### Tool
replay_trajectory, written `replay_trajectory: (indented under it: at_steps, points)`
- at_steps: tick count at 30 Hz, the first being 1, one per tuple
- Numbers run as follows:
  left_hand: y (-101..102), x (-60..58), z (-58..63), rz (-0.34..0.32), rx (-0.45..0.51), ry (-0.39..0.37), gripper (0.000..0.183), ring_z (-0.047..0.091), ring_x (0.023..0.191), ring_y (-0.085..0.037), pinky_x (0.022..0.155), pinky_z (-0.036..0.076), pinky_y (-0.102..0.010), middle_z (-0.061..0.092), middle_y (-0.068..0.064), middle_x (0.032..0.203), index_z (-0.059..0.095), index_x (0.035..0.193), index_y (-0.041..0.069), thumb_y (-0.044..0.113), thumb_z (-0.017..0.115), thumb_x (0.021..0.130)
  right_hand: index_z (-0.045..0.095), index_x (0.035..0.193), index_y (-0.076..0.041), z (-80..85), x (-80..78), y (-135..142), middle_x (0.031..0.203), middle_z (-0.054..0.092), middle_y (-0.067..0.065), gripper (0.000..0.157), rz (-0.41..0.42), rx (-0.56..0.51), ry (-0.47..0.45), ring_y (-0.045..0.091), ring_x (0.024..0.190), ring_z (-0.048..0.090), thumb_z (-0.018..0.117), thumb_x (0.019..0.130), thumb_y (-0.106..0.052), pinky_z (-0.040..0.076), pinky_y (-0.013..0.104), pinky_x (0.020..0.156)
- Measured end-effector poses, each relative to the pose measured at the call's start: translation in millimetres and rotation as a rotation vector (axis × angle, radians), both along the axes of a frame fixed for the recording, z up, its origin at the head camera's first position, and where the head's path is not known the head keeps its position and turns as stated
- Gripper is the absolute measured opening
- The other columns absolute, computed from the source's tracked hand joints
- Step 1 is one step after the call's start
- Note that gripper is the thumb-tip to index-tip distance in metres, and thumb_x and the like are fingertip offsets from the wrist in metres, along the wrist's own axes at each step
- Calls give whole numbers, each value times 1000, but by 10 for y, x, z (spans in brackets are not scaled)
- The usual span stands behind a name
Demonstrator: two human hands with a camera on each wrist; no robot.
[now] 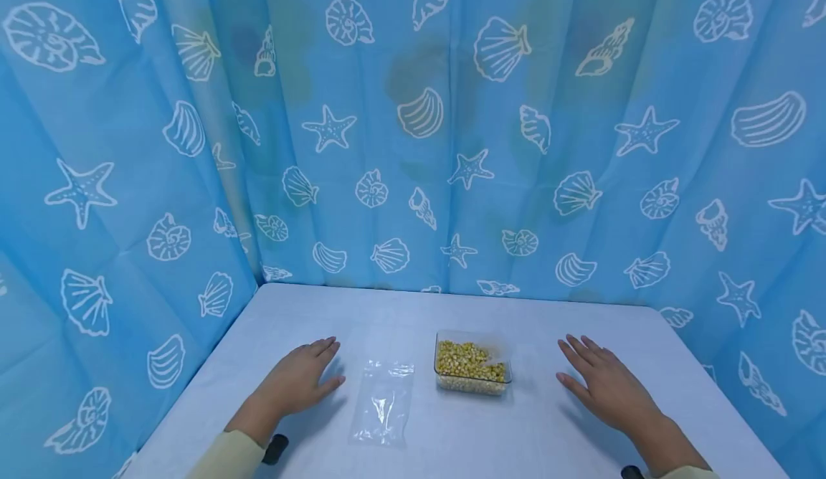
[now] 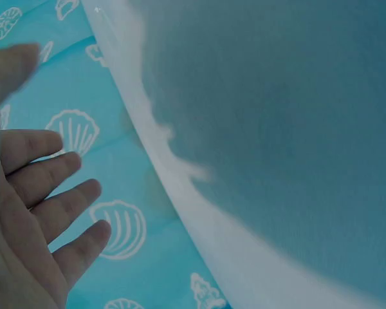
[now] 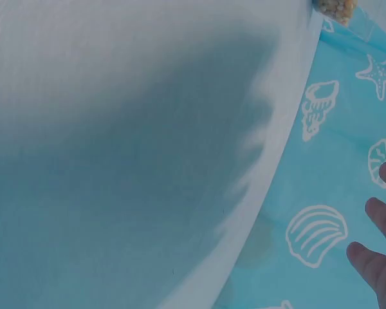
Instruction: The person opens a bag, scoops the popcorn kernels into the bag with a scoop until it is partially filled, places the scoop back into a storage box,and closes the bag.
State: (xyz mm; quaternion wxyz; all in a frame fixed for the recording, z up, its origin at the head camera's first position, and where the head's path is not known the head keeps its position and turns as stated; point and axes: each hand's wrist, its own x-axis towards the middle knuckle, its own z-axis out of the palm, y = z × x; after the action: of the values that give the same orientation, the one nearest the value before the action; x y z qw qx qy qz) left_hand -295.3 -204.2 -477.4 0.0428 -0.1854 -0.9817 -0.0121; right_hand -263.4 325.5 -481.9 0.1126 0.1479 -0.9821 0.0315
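Note:
In the head view a clear plastic bag [image 1: 382,406] lies flat on the white table, looking flat and see-through. To its right stands a clear rectangular container [image 1: 474,386] filled with yellow corn kernels [image 1: 466,359]. My left hand [image 1: 293,380] hovers left of the bag, palm down, fingers extended and holding nothing. On the other side, my right hand [image 1: 609,384] is over the table right of the container, its fingers straight and spread. The left wrist view shows the left hand's fingers [image 2: 64,209] apart; the right wrist view catches only some right fingertips [image 3: 373,264].
A white-covered table [image 1: 548,436] spreads under both hands. Blue curtains [image 1: 413,142] with white shell and starfish prints stand along its back and sides. Dark bands [image 1: 275,449] sit at the wrists, by pale sleeves [image 1: 229,457].

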Motion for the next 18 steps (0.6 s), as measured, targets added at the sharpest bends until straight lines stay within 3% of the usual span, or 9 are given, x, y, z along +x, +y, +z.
replay_trajectory:
  at_steps: [3, 10, 18]
  points:
    - [30, -14, -28, 11, 7, 23, 63, 51, 126, -28, 102, 41, -46, 55, -9, 137, 55, 137, 9, 51, 62, 91, 44, 146, -5, -10, 7, -27, 147, 41, 21, 66, -16, -20, -6, 44, 134, 34, 54, 96, -48, 30, 60, 105]
    - [89, 0, 10, 56, 54, 7, 55, 57, 119, -27, 98, 45, -46, 62, -8, 128, 60, 131, 9, 46, 66, 90, 47, 144, -8, -3, 57, -110, 143, 46, 20, 61, -29, -87, -3, 43, 127, 45, 58, 96, -44, 39, 59, 98]
    - [190, -46, 63, 21, 82, 53, 49, 61, 113, -26, 94, 48, -44, 66, -9, 121, 63, 126, 8, 40, 68, 90, 53, 140, -10, 5, 83, -205, 134, 56, 18, 55, -75, -121, -50, 41, 121, 52, 57, 96, -44, 42, 58, 95]
